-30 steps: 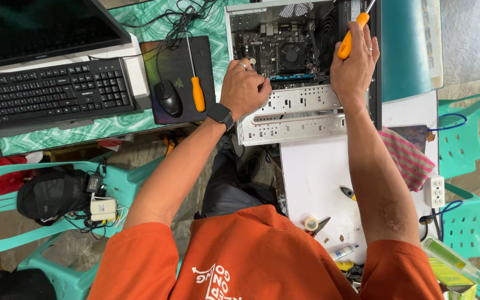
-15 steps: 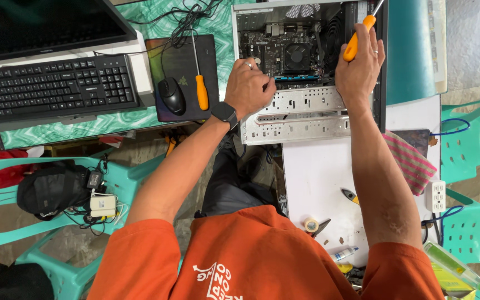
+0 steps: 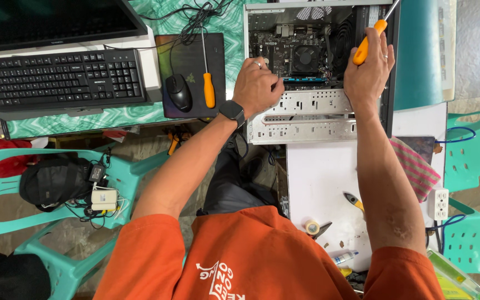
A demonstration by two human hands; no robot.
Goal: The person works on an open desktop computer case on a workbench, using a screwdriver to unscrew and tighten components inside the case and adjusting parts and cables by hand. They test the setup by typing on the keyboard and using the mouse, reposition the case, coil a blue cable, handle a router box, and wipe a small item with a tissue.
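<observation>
An open desktop computer case [image 3: 312, 119] lies on its side, its motherboard and round cooler fan [image 3: 306, 55] exposed. My left hand [image 3: 258, 86], with a ring and a black wrist watch, reaches into the case beside the motherboard; what its fingertips pinch is hidden. My right hand [image 3: 369, 72] grips an orange-handled screwdriver [image 3: 365, 44], its shaft pointing up and right along the case's edge. A second orange-handled screwdriver [image 3: 209, 89] lies on the black mouse pad [image 3: 193, 55] next to a black mouse [image 3: 179, 91].
A black keyboard [image 3: 62, 78] and monitor [image 3: 56, 22] sit at the left. A white table [image 3: 323, 178] holds a tape roll [image 3: 311, 226], cutters and a striped cloth [image 3: 418, 166]. Teal plastic chairs [image 3: 134, 172] stand around; one carries a black bag [image 3: 51, 180] and cables. A power strip [image 3: 439, 204] lies at the right.
The view has shifted slightly, moving the case down and right in frame. My left hand has slid a little further into the case; my right hand keeps the screwdriver raised.
</observation>
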